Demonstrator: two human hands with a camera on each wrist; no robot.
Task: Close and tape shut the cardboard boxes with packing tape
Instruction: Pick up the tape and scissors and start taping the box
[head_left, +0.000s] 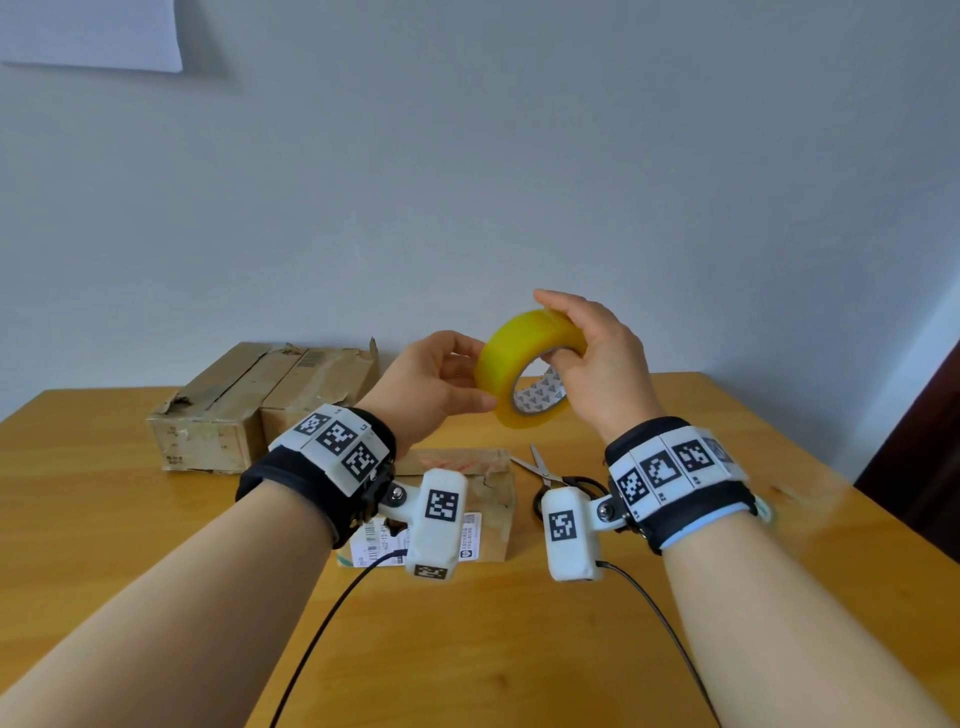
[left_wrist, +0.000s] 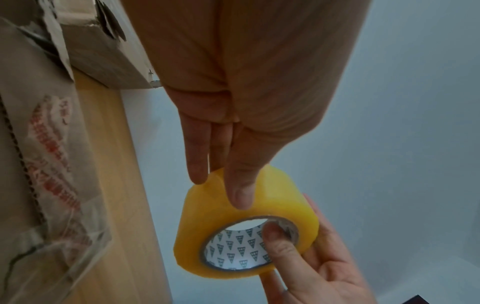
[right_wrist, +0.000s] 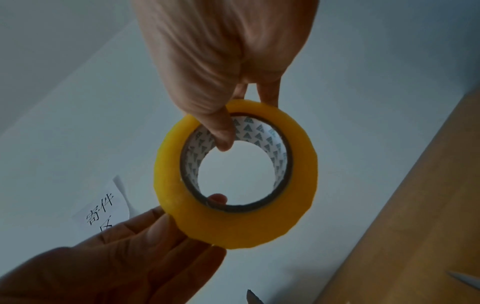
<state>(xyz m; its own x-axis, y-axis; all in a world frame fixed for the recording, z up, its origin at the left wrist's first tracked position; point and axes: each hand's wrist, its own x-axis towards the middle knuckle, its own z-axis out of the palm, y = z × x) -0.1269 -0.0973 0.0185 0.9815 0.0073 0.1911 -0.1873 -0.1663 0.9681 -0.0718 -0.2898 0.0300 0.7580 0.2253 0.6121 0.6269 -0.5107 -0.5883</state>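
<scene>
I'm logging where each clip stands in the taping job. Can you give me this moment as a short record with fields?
tape roll: yellow tape roll, held up above the table
right hand: right hand grips the roll, thumb inside its core
left hand: left hand touches the roll's outer face with thumb and fingers
near box: small box below the hands, old tape and a label on it
far box: larger worn box at the back left
scissors: scissors lie right of the small box
tape applied: none yet
</scene>
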